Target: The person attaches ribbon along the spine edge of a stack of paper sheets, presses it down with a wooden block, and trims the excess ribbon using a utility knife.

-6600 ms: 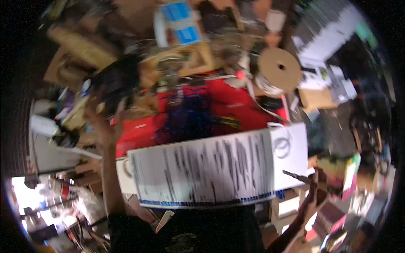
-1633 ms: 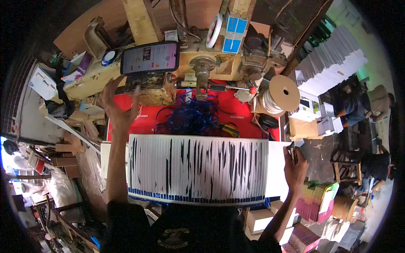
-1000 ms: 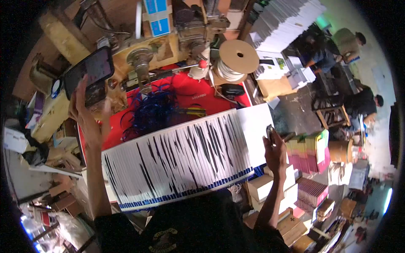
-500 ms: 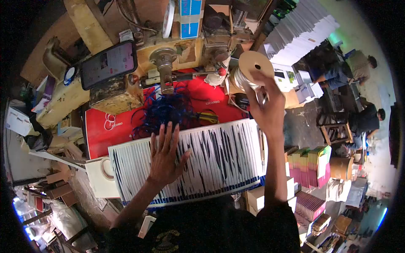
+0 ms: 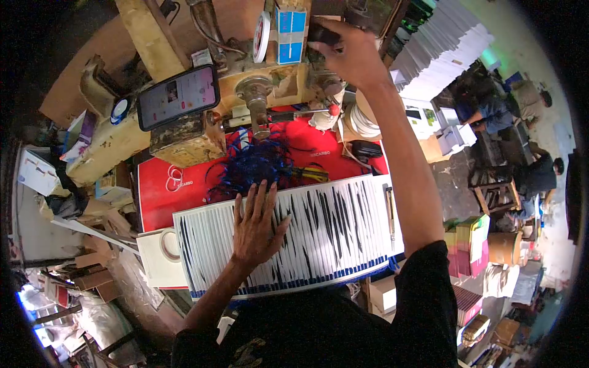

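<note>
My left hand (image 5: 256, 230) lies flat with fingers spread on a row of narrow white paper strips (image 5: 325, 227). Dark gaps show between the strips, and blue ends line their near edge. Just beyond its fingertips is a tangle of thin dark blue ribbon (image 5: 254, 165) on a red sheet (image 5: 165, 202). My right hand (image 5: 356, 58) is stretched to the back of the bench, beside a blue box (image 5: 291, 34). Its thumb and fingers close around a dark rounded object (image 5: 325, 35), blurred and partly hidden. Below that forearm stands a spool of white cord (image 5: 359, 122), partly covered.
A phone (image 5: 178, 97) leans on a worn block at the left. A metal post (image 5: 256, 101) and a red-knobbed lever (image 5: 333, 110) stand behind the ribbon. A yellow-handled tool (image 5: 310, 174) lies near the strips. Paper stacks (image 5: 435, 55) and other people (image 5: 534, 172) are at the right.
My right hand has moved from the cord spool up and away to the dark object at the back. My left hand stays flat on the strips. The whole view has shifted slightly.
</note>
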The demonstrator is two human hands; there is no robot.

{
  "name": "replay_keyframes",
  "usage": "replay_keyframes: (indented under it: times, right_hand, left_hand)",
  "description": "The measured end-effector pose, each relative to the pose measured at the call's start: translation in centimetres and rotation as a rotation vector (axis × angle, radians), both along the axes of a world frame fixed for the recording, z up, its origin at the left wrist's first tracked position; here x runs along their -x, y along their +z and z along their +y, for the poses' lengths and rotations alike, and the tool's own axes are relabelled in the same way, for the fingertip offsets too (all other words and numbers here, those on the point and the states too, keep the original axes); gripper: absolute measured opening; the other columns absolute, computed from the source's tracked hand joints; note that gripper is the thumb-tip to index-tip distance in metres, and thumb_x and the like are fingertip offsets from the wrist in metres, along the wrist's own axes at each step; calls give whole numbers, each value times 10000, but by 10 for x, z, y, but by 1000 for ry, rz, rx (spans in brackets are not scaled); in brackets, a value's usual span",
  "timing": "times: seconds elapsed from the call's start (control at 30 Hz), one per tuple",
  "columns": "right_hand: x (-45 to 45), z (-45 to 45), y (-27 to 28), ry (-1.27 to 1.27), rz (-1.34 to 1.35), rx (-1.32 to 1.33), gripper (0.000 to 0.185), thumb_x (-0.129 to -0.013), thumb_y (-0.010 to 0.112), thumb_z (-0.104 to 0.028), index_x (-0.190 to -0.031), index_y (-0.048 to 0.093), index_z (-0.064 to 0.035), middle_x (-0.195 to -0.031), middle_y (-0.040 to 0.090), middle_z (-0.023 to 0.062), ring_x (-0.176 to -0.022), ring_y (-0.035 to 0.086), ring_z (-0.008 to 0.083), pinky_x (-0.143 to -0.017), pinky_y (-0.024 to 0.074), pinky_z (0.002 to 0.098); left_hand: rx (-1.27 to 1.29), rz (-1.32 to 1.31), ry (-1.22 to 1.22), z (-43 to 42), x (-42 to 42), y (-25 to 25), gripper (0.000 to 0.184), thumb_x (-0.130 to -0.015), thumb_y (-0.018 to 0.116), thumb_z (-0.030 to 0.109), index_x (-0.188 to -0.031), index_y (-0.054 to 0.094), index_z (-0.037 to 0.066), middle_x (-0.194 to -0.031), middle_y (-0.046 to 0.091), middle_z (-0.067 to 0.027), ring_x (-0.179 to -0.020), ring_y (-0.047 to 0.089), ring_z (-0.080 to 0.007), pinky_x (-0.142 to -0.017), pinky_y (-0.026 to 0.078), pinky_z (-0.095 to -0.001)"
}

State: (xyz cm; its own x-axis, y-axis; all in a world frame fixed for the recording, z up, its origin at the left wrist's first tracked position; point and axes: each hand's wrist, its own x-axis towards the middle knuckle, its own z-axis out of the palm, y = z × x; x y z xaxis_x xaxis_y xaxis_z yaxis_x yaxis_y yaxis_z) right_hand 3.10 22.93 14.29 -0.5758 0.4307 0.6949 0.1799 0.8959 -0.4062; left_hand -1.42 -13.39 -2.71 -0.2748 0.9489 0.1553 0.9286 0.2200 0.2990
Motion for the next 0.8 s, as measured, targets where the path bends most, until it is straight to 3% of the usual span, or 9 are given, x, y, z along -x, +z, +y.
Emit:
replay_keyframes:
  times: [0.03, 0.1, 0.17, 0.2, 0.23, 0.33, 0.4, 0.53, 0.8]
  right_hand:
    - [-5, -5, 1, 0, 3, 1, 445, -875, 857, -175, -1291, 742, -67, -1171, 768, 204, -950, 787, 287, -844, 625, 390]
    - [-24, -22, 6, -71, 308, -152, 453, -904, 841, -158, -1329, 718, -62, -1139, 784, 162, -925, 777, 193, -796, 610, 309]
    - [-53, -50, 17, -131, 389, 96, 460, -939, 816, -167, -1367, 686, -57, -1107, 781, 106, -917, 738, 127, -821, 576, 278]
    - [-69, -63, 19, -200, 403, 125, 433, -982, 771, -164, -1382, 663, -39, -1090, 763, 82, -936, 696, 94, -836, 547, 256]
    - [-77, -65, 15, -56, 557, 67, 413, -997, 751, -156, -1378, 662, -24, -1099, 759, 85, -951, 701, 111, -838, 549, 257]
    - [-121, -99, 11, -169, 570, 302, 370, -1057, 659, -161, -1393, 635, -7, -1184, 721, 104, -999, 706, 157, -839, 570, 286]
    - [-151, -107, -1, -249, 587, 350, 396, -1080, 627, -220, -1401, 612, 11, -1224, 702, 117, -1086, 682, 182, -884, 575, 315]
    - [-211, -133, -32, -392, 548, 546, 493, -1118, 555, -333, -1490, 547, -10, -1356, 629, 147, -1130, 666, 223, -912, 563, 349]
    - [-276, -167, -79, -620, 510, 631, 546, -1101, 567, -417, -1497, 534, -42, -1225, 643, 143, -1027, 657, 228, -883, 542, 343]
  left_hand:
    - [-6, -15, -4, 0, 1, -4, 817, -1006, 646, 448, -1637, 338, 29, -1681, 359, -221, -1570, 304, -416, -1289, 130, -614]
    - [-13, -31, -2, -1, 2, -5, 853, -980, 686, 450, -1637, 339, 30, -1683, 353, -224, -1573, 292, -424, -1284, 125, -627]
    - [-214, -121, 140, -4, 16, -1, 904, -921, 766, 428, -1626, 354, 41, -1631, 408, -230, -1527, 357, -414, -1251, 140, -639]
    - [-315, -5, 216, -1, 32, 8, 930, -886, 809, 406, -1616, 359, 47, -1601, 448, -206, -1501, 386, -394, -1230, 161, -618]
    - [-412, 110, 287, 5, 54, 15, 958, -852, 852, 384, -1606, 364, 52, -1572, 487, -182, -1475, 416, -375, -1208, 182, -597]
    - [-805, 342, 284, 33, 139, 34, 994, -846, 870, 388, -1595, 319, 37, -1508, 567, -139, -1423, 450, -349, -1168, 214, -567]
    - [-790, 348, 224, 43, 167, 70, 1011, -837, 882, 394, -1586, 310, 29, -1486, 591, -132, -1418, 451, -352, -1166, 220, -571]
    - [-732, 419, 138, 53, 186, 82, 1042, -830, 896, 389, -1589, 276, 34, -1437, 639, -132, -1382, 485, -362, -1177, 230, -556]
    - [-635, 449, 175, 52, 188, 74, 1003, -837, 897, 359, -1578, 296, 48, -1438, 653, -105, -1353, 530, -358, -1168, 287, -523]
